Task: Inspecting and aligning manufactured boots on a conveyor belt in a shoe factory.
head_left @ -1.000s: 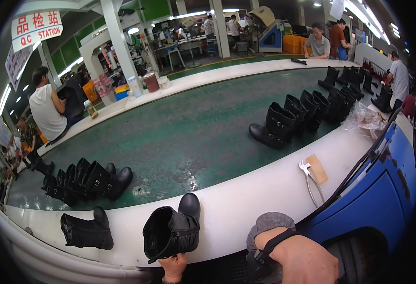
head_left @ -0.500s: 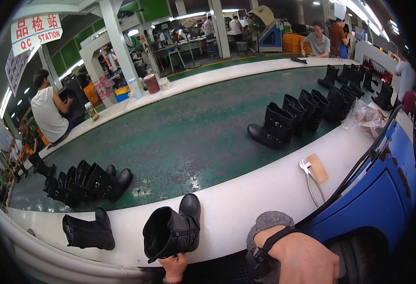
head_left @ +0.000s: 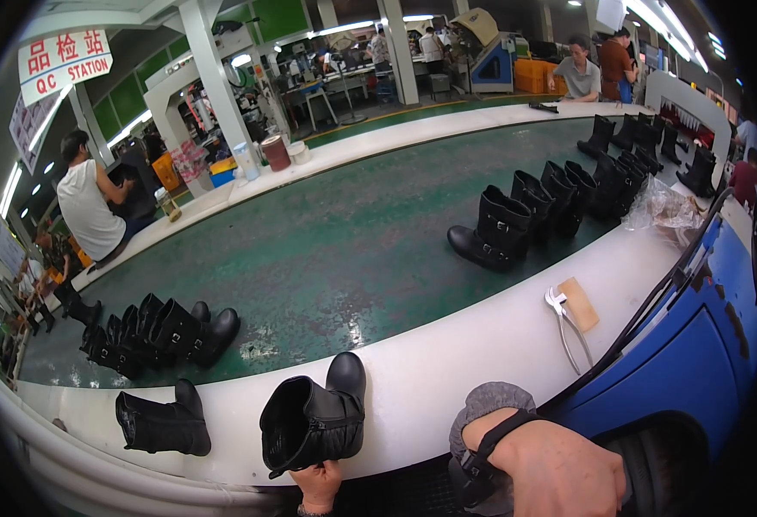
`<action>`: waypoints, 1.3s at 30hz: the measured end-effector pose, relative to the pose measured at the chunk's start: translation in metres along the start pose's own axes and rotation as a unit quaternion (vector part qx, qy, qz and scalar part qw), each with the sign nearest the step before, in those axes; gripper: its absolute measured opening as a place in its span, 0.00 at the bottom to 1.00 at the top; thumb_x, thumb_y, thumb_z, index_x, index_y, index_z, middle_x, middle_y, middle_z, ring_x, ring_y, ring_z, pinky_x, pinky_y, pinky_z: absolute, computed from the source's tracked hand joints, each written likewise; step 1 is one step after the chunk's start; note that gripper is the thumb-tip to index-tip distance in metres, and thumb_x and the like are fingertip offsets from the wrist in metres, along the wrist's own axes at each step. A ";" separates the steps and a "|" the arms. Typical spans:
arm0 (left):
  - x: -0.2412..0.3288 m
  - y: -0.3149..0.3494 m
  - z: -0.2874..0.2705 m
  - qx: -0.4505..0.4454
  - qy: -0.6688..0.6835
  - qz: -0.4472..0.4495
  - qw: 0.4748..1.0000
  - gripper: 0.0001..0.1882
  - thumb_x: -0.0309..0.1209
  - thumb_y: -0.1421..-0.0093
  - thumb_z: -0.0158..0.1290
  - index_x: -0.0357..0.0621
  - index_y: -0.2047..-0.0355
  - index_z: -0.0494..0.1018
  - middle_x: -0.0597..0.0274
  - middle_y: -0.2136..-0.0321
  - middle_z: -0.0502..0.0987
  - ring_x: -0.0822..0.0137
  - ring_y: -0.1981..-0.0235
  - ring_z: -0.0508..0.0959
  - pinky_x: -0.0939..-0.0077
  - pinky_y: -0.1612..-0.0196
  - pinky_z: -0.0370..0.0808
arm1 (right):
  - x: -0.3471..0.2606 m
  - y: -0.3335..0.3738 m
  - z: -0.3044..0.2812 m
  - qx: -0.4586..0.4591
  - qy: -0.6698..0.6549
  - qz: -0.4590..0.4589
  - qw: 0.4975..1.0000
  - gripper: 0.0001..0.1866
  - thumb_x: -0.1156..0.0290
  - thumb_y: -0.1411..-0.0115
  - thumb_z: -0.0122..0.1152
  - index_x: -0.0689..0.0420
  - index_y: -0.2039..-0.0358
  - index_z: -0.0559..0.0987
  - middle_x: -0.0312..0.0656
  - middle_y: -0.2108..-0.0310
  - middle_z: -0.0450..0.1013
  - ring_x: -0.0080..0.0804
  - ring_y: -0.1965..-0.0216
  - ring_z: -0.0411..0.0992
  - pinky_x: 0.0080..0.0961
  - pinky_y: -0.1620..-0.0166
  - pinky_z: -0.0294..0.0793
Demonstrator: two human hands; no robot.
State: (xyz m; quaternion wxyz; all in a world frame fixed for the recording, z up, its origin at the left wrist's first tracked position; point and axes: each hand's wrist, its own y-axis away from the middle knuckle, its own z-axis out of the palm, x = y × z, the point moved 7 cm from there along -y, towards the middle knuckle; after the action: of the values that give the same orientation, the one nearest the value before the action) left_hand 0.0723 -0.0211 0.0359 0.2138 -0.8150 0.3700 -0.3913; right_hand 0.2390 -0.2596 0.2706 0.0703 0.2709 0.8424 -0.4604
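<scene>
A black ankle-high boot (head_left: 331,422) with a side zip lies on the white ledge, its open shaft facing me and its rounded toe pointing away. My left hand (head_left: 317,487) grips the rim of that shaft; its fingers are partly hidden by the boot. At the lower right, my right hand (head_left: 563,465) shows its back, with a grey cuff and a black strap at the wrist. It is beside the dark opening of a blue machine (head_left: 654,379), and its fingers are hidden. Another black boot (head_left: 163,424) lies on its side farther left.
Pliers (head_left: 570,327) and a tan pad (head_left: 578,306) rest on the white ledge (head_left: 447,345). Beyond runs a green conveyor (head_left: 327,233) with several buckled boots at left and right. Crumpled clear plastic (head_left: 664,207) lies near the machine. People sit and stand across the line.
My right hand has shifted slightly rightward beside the blue machine. The left hand and its boot stay in place.
</scene>
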 end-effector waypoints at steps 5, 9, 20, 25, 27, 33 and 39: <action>0.004 0.000 0.000 0.004 -0.032 0.027 0.999 0.12 0.29 0.48 0.52 0.40 0.65 0.80 0.48 0.64 0.79 0.43 0.59 0.77 0.56 0.51 0.71 | 0.003 -0.002 0.003 -0.007 -0.056 -0.024 0.998 0.14 0.63 0.45 0.54 0.63 0.72 0.73 0.49 0.76 0.71 0.47 0.74 0.73 0.38 0.70 0.70; 0.005 0.000 0.000 -0.002 -0.026 0.022 0.999 0.12 0.29 0.48 0.51 0.40 0.65 0.80 0.48 0.64 0.79 0.43 0.59 0.77 0.55 0.51 0.70 | 0.007 -0.005 0.001 -0.001 -0.088 -0.041 0.995 0.12 0.64 0.46 0.56 0.62 0.73 0.73 0.50 0.78 0.72 0.49 0.75 0.73 0.40 0.73 0.72; 0.003 0.000 0.001 0.004 -0.020 0.020 1.000 0.12 0.28 0.48 0.51 0.40 0.65 0.80 0.48 0.65 0.79 0.43 0.61 0.78 0.58 0.54 0.72 | 0.008 -0.006 0.000 -0.004 -0.085 -0.026 0.996 0.12 0.65 0.46 0.57 0.63 0.74 0.73 0.49 0.80 0.72 0.49 0.78 0.73 0.38 0.75 0.72; 0.003 0.000 0.002 -0.004 -0.007 0.011 1.000 0.12 0.28 0.48 0.51 0.40 0.66 0.80 0.48 0.65 0.80 0.43 0.61 0.78 0.58 0.54 0.73 | 0.002 -0.005 -0.002 0.030 -0.059 -0.053 0.996 0.12 0.65 0.45 0.55 0.62 0.74 0.73 0.46 0.81 0.71 0.46 0.78 0.73 0.35 0.76 0.70; 0.002 0.001 0.001 -0.003 -0.013 0.012 1.000 0.12 0.28 0.48 0.51 0.40 0.65 0.80 0.48 0.65 0.79 0.43 0.60 0.78 0.58 0.54 0.73 | 0.000 -0.004 -0.003 0.043 -0.052 -0.060 0.996 0.12 0.65 0.44 0.55 0.61 0.75 0.73 0.46 0.81 0.71 0.45 0.78 0.73 0.35 0.76 0.70; 0.002 0.004 0.004 -0.001 -0.038 0.026 0.999 0.13 0.29 0.47 0.50 0.40 0.63 0.79 0.47 0.61 0.79 0.42 0.57 0.77 0.55 0.51 0.71 | 0.003 -0.003 0.002 0.021 -0.035 -0.009 0.999 0.12 0.65 0.42 0.53 0.59 0.79 0.74 0.45 0.83 0.71 0.43 0.81 0.73 0.35 0.77 0.69; -0.001 0.007 0.005 -0.002 -0.055 0.029 0.998 0.14 0.29 0.47 0.50 0.40 0.62 0.79 0.47 0.60 0.79 0.42 0.56 0.77 0.54 0.49 0.70 | 0.009 -0.003 0.001 0.005 -0.026 0.043 0.999 0.11 0.67 0.45 0.55 0.61 0.80 0.75 0.50 0.83 0.73 0.47 0.80 0.74 0.37 0.75 0.71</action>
State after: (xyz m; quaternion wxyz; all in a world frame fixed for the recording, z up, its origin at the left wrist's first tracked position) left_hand 0.0729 -0.0247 0.0274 0.2435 -0.8246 0.3823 -0.3384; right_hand 0.2301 -0.2581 0.2687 0.1102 0.2949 0.8258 -0.4679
